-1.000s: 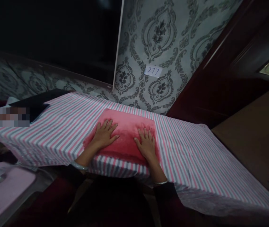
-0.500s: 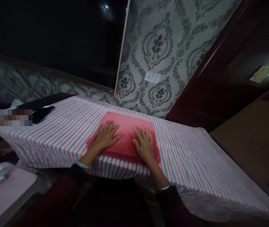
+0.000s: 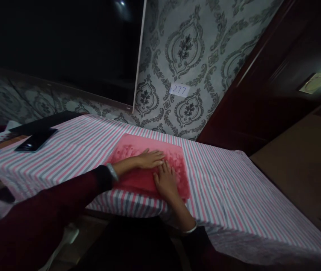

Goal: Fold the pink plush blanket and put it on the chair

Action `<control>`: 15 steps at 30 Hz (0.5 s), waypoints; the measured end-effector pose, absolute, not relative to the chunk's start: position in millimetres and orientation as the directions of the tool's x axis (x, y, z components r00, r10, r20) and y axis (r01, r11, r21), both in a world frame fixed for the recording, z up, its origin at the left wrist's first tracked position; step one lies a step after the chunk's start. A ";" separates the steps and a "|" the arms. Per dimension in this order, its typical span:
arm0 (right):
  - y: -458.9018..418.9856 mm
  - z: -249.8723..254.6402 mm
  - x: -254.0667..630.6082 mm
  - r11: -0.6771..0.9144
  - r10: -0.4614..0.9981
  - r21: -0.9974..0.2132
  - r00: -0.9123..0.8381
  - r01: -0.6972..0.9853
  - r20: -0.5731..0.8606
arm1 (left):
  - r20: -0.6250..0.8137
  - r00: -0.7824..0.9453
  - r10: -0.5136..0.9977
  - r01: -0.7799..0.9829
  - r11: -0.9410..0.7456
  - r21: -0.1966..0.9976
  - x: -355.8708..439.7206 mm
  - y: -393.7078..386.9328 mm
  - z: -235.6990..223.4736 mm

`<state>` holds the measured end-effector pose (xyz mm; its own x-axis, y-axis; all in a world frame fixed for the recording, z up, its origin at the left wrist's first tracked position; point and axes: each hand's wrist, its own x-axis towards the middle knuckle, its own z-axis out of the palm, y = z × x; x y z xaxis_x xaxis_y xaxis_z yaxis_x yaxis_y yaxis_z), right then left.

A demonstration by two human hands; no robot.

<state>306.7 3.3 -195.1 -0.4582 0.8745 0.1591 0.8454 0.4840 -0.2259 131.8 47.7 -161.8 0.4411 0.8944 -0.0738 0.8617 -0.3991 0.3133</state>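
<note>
A plush pink-red cloth (image 3: pixel 137 188) lies flat near the front edge of the table, with darker brushed marks across its pile. My left hand (image 3: pixel 149 159) rests palm down on its middle, fingers stretched to the right. Just below and beside it, my right hand (image 3: pixel 166 181) lies flat on the cloth's right half, fingers pointing away from me. The fingertips of both hands meet or nearly meet. Neither hand grips anything.
A striped tablecloth (image 3: pixel 228 188) covers the table. A black phone (image 3: pixel 36 140) lies at the left, near a dark flat panel (image 3: pixel 46 122). Behind are a large dark screen (image 3: pixel 58 49) and a patterned wall; a cardboard box (image 3: pixel 304 158) stands at the right.
My left hand has swept right from the cloth's left side to its middle, beside my right hand. My right hand has shifted slightly left and nearer. The view has turned a little.
</note>
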 end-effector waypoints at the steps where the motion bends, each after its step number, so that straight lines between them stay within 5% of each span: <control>1: 3.0 -198.9 305.8 0.478 0.878 -0.220 -0.454 0.850 0.152 | -0.079 0.453 0.888 0.860 -0.413 0.300 132.5 57.5 -165.3; 6: 0.7 -208.2 305.0 0.474 0.880 -0.208 -0.451 0.856 0.149 | -0.054 0.472 0.880 0.864 -0.451 0.222 109.0 94.5 -174.4; 15: 0.1 -213.2 305.5 0.470 0.880 -0.197 -0.441 0.860 0.175 | 0.021 0.260 0.965 0.945 -0.259 0.202 87.2 116.7 -180.6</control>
<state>305.5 0.1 -213.2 -0.4410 0.8803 0.1750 0.8604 0.4701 -0.1969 87.2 116.7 -180.6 0.2600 0.9654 0.0208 0.9446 -0.2587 0.2018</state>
